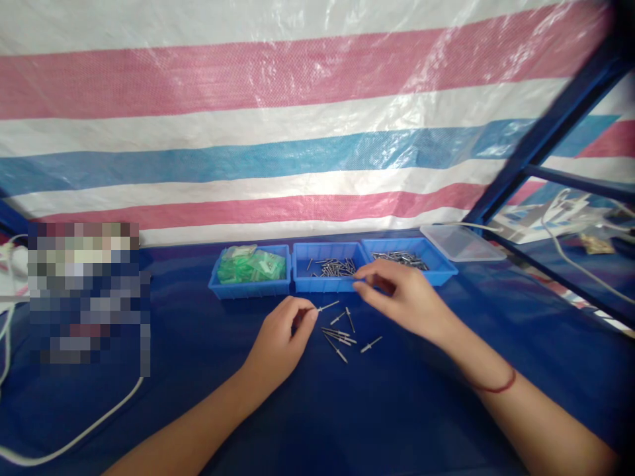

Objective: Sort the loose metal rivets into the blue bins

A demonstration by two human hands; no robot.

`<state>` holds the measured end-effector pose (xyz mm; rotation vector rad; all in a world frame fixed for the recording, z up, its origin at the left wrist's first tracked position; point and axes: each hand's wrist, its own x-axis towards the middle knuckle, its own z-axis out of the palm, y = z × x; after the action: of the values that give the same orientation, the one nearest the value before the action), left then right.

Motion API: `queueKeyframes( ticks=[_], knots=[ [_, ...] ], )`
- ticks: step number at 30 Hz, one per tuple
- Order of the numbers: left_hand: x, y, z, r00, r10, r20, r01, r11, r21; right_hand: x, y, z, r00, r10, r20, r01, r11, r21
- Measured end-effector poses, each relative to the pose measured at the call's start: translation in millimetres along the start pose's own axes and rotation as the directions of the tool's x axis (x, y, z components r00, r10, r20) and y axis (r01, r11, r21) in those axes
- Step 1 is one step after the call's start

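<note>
My left hand (284, 332) is closed, pinching a blind rivet (329, 306) between thumb and forefinger just above the table. My right hand (399, 294) hovers at the front rim of the middle blue bin (325, 285), thumb and forefinger drawn close together; whatever is between their tips is too small to make out. Inside that bin lies a heap of blind rivets (338, 268). Several loose rivets (339, 336) are scattered on the blue tabletop between my hands, pointing different ways.
On the left, a blue bin (253, 289) holds green plastic packets (248, 266). The right blue bin (439, 271) contains more metal rivets (399, 258), with a clear lid (461, 243) beside it. A striped tarp (248, 158) hangs behind; a white cable (99, 426) curves across the left.
</note>
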<state>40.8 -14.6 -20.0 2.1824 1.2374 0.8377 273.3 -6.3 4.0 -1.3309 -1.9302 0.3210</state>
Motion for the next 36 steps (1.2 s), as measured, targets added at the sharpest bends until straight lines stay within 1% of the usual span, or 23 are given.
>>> queueKeyframes(
  ticks=[1,2,4,6,8,12,16,19,24,28,31,34,36],
  knots=[
    [-0.4,0.8,0.4,1.000,0.001,-0.014,-0.002,1.000,-0.030,-2.8,-8.7,8.5,0.997,-0.059,0.044,0.055,0.995,0.082],
    [-0.9,1.6,0.9,1.000,0.003,-0.025,-0.004,0.999,-0.054,-5.6,-15.9,15.9,0.993,-0.095,0.075,0.083,0.985,0.151],
    [-2.1,2.5,2.0,0.999,0.003,-0.041,-0.006,0.996,-0.091,-10.8,-25.2,26.4,0.986,-0.128,0.109,0.097,0.962,0.254],
    [-3.1,2.9,2.7,0.999,0.000,-0.041,-0.005,0.993,-0.121,-14.2,-29.0,31.0,0.989,-0.102,0.109,0.062,0.946,0.317],
    [-3.7,3.2,2.6,1.000,-0.003,-0.024,-0.001,0.989,-0.145,-15.5,-30.0,31.7,0.995,-0.049,0.088,0.015,0.937,0.348],
    [-3.8,4.1,1.5,1.000,-0.003,0.004,0.003,0.983,-0.186,-14.6,-30.1,30.8,0.997,0.005,0.080,-0.035,0.930,0.367],
    [-3.1,4.8,1.0,1.000,0.005,0.029,0.001,0.980,-0.197,-14.3,-30.3,31.6,0.996,0.021,0.088,-0.051,0.933,0.357],
    [-2.4,4.2,1.7,0.999,0.019,0.035,-0.012,0.982,-0.191,-14.7,-30.8,31.7,0.997,0.014,0.079,-0.041,0.938,0.345],
    [-2.0,2.8,3.1,1.000,0.001,-0.006,-0.002,0.985,-0.170,-14.8,-29.5,31.9,0.996,-0.019,0.085,-0.011,0.940,0.340],
    [-2.7,2.2,2.9,0.998,-0.023,-0.052,0.014,0.986,-0.164,-14.3,-26.6,32.7,0.996,-0.038,0.076,0.010,0.941,0.339],
    [-3.1,2.4,2.3,0.995,-0.020,-0.096,0.004,0.987,-0.163,-13.5,-25.7,32.8,0.995,-0.058,0.080,0.027,0.941,0.336],
    [-3.3,2.5,2.2,0.993,-0.001,-0.122,-0.018,0.987,-0.157,-12.6,-26.3,33.3,0.989,-0.106,0.104,0.069,0.947,0.313],
    [-3.6,1.9,2.6,0.993,0.011,-0.114,-0.027,0.990,-0.138,-11.7,-26.3,32.7,0.980,-0.156,0.126,0.116,0.953,0.281]
  ],
)
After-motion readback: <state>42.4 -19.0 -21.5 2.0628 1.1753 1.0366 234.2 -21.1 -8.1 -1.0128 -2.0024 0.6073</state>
